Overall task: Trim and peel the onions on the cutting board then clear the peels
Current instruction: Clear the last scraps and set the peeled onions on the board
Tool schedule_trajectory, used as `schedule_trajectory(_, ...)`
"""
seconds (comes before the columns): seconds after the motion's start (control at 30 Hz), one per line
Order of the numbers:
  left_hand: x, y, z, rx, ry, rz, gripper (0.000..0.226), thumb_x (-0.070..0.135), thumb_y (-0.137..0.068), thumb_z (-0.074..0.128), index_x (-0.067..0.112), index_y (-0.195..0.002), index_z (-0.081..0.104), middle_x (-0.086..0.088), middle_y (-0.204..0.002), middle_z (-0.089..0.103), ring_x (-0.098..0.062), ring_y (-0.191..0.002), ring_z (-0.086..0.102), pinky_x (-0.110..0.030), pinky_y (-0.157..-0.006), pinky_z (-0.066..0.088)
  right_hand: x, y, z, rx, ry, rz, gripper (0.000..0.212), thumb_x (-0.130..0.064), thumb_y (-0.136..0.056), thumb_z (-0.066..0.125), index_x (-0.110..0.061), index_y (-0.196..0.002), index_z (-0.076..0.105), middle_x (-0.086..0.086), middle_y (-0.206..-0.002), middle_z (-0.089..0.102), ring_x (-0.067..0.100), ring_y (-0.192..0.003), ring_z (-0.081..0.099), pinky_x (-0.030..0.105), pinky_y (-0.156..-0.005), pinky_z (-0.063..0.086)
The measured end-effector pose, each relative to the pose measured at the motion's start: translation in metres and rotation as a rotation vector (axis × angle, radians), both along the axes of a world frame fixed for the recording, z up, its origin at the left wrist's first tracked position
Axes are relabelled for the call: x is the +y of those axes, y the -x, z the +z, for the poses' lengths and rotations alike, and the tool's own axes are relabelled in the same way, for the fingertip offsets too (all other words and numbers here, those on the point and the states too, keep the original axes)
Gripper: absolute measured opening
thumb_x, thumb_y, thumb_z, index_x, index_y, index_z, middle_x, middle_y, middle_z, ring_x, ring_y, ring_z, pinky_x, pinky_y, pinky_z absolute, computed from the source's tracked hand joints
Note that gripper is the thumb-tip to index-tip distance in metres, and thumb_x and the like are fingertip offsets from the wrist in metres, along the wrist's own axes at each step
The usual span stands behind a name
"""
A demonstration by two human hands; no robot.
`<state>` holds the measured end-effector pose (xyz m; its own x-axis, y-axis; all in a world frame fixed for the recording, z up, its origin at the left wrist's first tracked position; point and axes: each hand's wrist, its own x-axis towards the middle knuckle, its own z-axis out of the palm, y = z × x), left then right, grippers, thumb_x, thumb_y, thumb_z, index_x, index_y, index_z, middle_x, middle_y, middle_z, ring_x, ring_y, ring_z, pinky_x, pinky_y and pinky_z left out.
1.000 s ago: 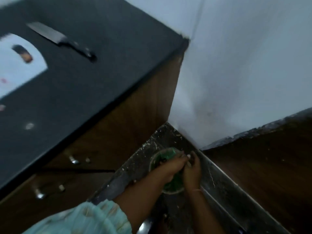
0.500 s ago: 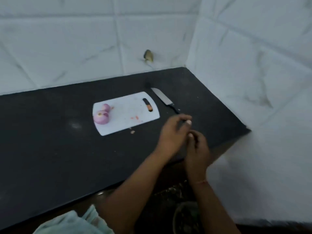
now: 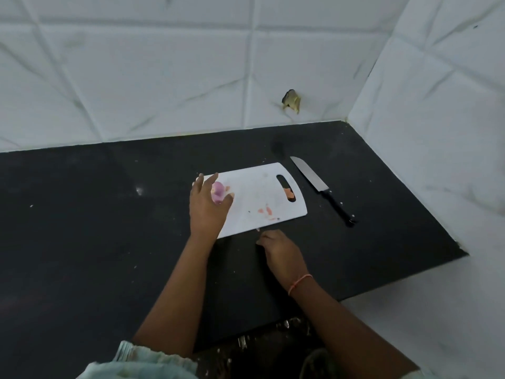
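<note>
A white cutting board [image 3: 259, 192] lies on the black counter [image 3: 82, 214]. At its left end sit peeled pink onions [image 3: 218, 191], partly hidden under my left hand [image 3: 207, 206], which hovers over them with fingers and thumb spread to either side. My right hand [image 3: 282, 253] rests on the counter just in front of the board, fingers bent down, its tips beside a tiny pale scrap [image 3: 257, 229]. Small orange-pink peel bits [image 3: 266, 210] lie on the board, and another piece [image 3: 288, 193] sits in the handle slot.
A black-handled knife [image 3: 322, 190] lies on the counter right of the board, blade pointing away. White tiled walls close the back and right side. The counter ends at the right near the wall [image 3: 461, 250]. Below the front edge is dark floor.
The view has swung up from the floor bin to the counter. Both hands rose from the bin; my left hand reached onto the board over the onions, my right came down at the board's front edge.
</note>
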<state>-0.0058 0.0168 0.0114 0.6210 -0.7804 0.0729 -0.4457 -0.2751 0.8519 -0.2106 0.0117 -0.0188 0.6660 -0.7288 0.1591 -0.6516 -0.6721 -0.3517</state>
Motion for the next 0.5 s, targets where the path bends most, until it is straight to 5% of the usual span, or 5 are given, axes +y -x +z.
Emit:
schedule_trajectory(0.23, -0.008, -0.003, -0.012, -0.011, -0.143, 0.1, 0.06, 0.02, -0.09, 0.066, 0.025, -0.147, 0.048, -0.01, -0.146, 0.04, -0.031, -0.127, 0.049, -0.04, -0.096, 0.048, -0.053, -0.017, 0.016, -0.229, -0.034, -0.207, 0.025, 0.012, -0.081, 0.058, -0.006, -0.089, 0.072, 0.006, -0.092, 0.068, 0.023, -0.092, 0.062, 0.033, -0.079, 0.054)
schedule_trajectory(0.37, -0.015, -0.004, -0.012, -0.146, -0.212, 0.06, 0.064, 0.022, -0.091, 0.065, 0.031, -0.15, 0.044, -0.004, -0.161, 0.03, -0.029, -0.141, 0.039, -0.048, -0.106, 0.045, -0.082, -0.064, 0.025, -0.223, -0.085, -0.093, 0.033, 0.004, -0.09, 0.051, -0.009, -0.115, 0.069, 0.008, -0.12, 0.065, 0.02, -0.116, 0.057, 0.03, -0.101, 0.047)
schedule_trajectory(0.5, -0.027, -0.004, -0.019, -0.265, -0.208, 0.021, 0.049, 0.015, -0.098, 0.054, 0.025, -0.145, 0.053, -0.005, -0.159, 0.04, -0.027, -0.146, 0.037, -0.047, -0.114, 0.037, -0.113, -0.11, 0.016, -0.019, -0.179, 0.073, 0.041, -0.012, -0.101, 0.045, -0.012, -0.142, 0.048, 0.005, -0.153, 0.04, 0.02, -0.143, 0.033, 0.031, -0.115, 0.029)
